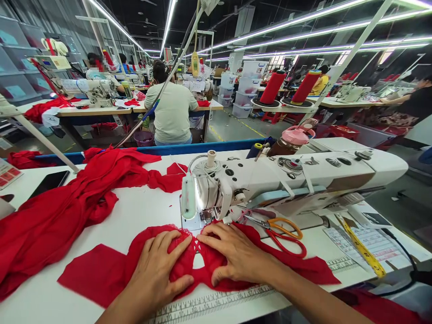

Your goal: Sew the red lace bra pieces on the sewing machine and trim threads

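My left hand [158, 270] and my right hand [236, 254] lie flat, fingers spread, on a piece of red lace fabric [199, 261] on the white table [141, 211]. The lace lies just in front of the needle area of a white sewing machine [286, 177]. My right fingertips reach close to the presser foot [205, 218]. Neither hand grips the cloth; both press it down. A flat red cloth piece [94, 272] extends to the left under my left wrist.
A heap of red fabric [60, 211] covers the table's left. Orange-handled scissors [280, 229] lie right of my hand, a yellow tape measure [362, 247] and papers farther right. A black phone [49, 182] lies left. A seated person [172, 110] works ahead.
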`<state>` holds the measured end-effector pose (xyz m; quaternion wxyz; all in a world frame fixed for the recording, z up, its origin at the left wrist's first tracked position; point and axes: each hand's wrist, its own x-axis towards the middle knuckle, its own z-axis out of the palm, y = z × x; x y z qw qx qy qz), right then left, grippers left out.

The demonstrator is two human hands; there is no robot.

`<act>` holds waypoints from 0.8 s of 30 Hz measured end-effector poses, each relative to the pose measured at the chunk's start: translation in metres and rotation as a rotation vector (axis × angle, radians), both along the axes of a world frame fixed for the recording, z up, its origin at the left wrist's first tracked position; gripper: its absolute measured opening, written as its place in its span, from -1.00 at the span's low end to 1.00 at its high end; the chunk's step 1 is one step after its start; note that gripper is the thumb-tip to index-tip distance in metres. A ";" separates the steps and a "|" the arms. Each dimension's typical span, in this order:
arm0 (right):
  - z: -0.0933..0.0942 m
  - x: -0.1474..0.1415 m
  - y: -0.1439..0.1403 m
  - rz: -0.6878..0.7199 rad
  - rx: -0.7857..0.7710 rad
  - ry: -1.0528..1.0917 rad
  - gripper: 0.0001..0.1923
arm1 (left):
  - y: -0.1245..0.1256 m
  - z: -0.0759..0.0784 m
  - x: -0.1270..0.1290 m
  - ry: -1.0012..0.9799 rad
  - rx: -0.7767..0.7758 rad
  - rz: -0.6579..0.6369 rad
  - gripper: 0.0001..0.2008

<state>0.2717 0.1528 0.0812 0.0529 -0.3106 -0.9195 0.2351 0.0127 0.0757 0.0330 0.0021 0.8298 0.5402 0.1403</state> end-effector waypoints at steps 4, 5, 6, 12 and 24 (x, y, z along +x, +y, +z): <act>0.004 0.001 0.000 0.018 -0.011 -0.029 -0.16 | 0.003 0.011 0.000 0.039 -0.073 -0.025 -0.14; 0.004 0.002 0.000 0.024 -0.007 -0.030 -0.15 | 0.004 0.013 -0.001 0.044 -0.078 -0.026 -0.13; 0.005 0.002 0.000 0.029 -0.004 -0.029 -0.14 | 0.004 0.013 -0.001 0.048 -0.082 -0.027 -0.13; 0.004 0.004 0.002 0.040 -0.014 -0.027 -0.15 | 0.003 0.010 -0.003 0.074 -0.082 -0.020 -0.09; 0.005 0.004 0.003 0.056 -0.037 -0.067 -0.09 | 0.001 0.013 -0.005 0.097 -0.108 -0.009 -0.06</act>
